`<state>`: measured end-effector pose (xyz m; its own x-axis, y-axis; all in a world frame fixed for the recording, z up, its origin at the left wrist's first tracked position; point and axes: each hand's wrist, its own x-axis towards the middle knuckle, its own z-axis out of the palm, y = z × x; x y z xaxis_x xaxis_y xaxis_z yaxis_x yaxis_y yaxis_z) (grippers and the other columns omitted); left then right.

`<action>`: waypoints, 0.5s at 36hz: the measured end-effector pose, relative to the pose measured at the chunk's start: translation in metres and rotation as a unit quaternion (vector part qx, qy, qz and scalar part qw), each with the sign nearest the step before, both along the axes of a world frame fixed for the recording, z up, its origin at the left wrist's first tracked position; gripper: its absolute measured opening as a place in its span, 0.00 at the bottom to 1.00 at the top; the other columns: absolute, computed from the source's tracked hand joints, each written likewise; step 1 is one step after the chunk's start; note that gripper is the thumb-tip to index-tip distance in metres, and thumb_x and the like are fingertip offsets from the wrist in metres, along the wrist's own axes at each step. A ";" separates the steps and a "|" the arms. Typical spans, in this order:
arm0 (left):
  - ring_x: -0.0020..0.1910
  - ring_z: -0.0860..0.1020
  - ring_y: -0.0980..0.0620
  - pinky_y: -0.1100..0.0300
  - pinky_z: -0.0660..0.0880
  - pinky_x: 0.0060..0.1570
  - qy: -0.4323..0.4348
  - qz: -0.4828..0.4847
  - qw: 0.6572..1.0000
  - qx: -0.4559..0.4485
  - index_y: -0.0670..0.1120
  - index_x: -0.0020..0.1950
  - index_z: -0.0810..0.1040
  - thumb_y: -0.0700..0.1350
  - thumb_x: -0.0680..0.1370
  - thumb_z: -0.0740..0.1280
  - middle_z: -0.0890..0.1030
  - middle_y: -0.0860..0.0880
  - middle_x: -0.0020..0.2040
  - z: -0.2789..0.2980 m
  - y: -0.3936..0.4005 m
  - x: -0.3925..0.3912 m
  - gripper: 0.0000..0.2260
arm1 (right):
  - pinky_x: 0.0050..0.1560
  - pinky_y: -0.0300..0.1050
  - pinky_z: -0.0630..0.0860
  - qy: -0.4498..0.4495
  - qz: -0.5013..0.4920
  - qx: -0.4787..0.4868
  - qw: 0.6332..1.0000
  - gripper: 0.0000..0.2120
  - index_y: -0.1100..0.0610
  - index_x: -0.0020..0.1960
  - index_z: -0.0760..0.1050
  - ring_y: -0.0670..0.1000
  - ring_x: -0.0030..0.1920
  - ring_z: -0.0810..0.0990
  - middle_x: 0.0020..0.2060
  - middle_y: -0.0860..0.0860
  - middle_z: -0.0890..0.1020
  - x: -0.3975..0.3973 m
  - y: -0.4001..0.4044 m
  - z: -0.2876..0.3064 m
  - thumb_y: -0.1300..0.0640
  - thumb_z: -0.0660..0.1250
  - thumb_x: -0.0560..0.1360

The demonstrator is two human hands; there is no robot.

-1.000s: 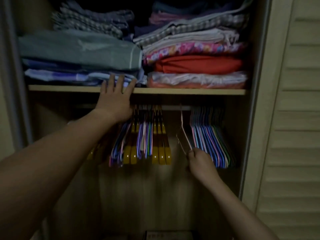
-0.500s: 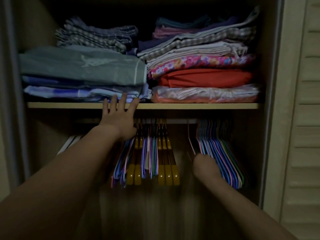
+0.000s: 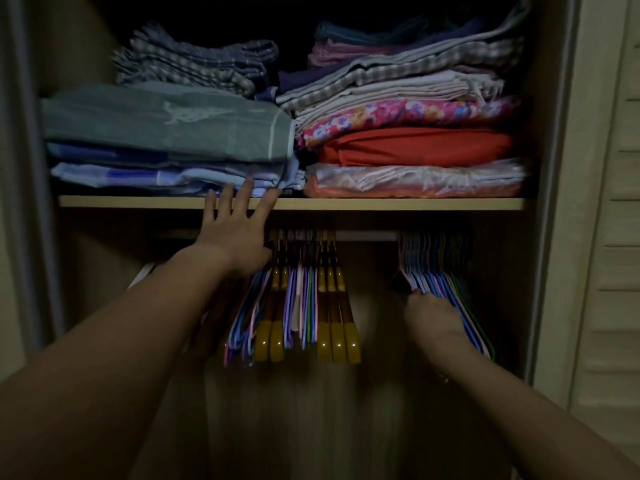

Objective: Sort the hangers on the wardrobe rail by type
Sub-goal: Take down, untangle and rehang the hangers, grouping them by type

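Observation:
A rail [image 3: 367, 235] runs under the wardrobe shelf. A mixed bunch hangs left of centre: yellow-brown wooden hangers [image 3: 337, 327] among thin coloured wire hangers [image 3: 298, 306]. A separate bunch of thin coloured hangers [image 3: 446, 282] hangs at the right. My left hand [image 3: 235, 233] lies flat with spread fingers against the shelf edge, beside the left bunch. My right hand [image 3: 427, 315] pinches the lower edge of the leftmost hanger in the right bunch.
The shelf [image 3: 415, 204] carries two stacks of folded linen [image 3: 166, 129], with an orange piece [image 3: 415, 147] at the right. A louvred door [image 3: 620, 237] stands open at the right. A gap on the rail separates the two bunches.
My right hand has carried a pink wire hanger rightward from the gap into the right bunch. My left hand stayed on the shelf edge. The view tilted upward.

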<state>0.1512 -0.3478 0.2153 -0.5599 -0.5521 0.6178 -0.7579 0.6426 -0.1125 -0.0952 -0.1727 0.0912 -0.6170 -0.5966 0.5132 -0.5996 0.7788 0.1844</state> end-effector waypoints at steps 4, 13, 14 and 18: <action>0.79 0.36 0.40 0.39 0.37 0.76 0.004 -0.010 1.000 -0.018 0.62 0.78 0.33 0.58 0.74 0.68 0.36 0.46 0.81 -0.006 -0.003 0.006 0.48 | 0.37 0.43 0.72 0.004 0.003 0.022 1.000 0.12 0.58 0.60 0.76 0.51 0.50 0.83 0.52 0.52 0.82 0.005 0.000 0.002 0.61 0.55 0.82; 0.78 0.33 0.38 0.38 0.34 0.75 0.015 -0.021 0.999 -0.030 0.60 0.77 0.30 0.59 0.74 0.68 0.34 0.45 0.80 -0.011 -0.005 0.003 0.49 | 0.53 0.49 0.76 -0.003 0.094 -0.055 0.994 0.17 0.54 0.65 0.72 0.56 0.61 0.74 0.62 0.56 0.73 0.028 0.002 0.016 0.54 0.65 0.77; 0.78 0.33 0.38 0.38 0.34 0.75 0.016 -0.022 0.999 -0.033 0.60 0.77 0.30 0.59 0.74 0.68 0.34 0.45 0.80 -0.011 -0.006 0.002 0.49 | 0.56 0.48 0.76 -0.022 0.143 -0.080 0.986 0.16 0.53 0.65 0.72 0.55 0.61 0.73 0.62 0.54 0.72 0.035 0.000 0.015 0.54 0.65 0.78; 0.78 0.33 0.39 0.38 0.35 0.75 0.017 -0.024 0.999 -0.037 0.61 0.76 0.29 0.59 0.74 0.68 0.33 0.46 0.80 -0.012 -0.007 0.002 0.50 | 0.58 0.42 0.74 -0.213 0.270 -0.168 0.924 0.16 0.50 0.68 0.71 0.48 0.58 0.74 0.61 0.49 0.72 0.062 -0.010 0.008 0.52 0.60 0.82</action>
<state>0.1534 -0.3551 0.2032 -0.5625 -0.4782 0.6745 -0.7308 0.6691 -0.1352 -0.0330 -0.1824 0.0995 -0.4659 -0.7269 0.5045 -0.8792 0.3159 -0.3566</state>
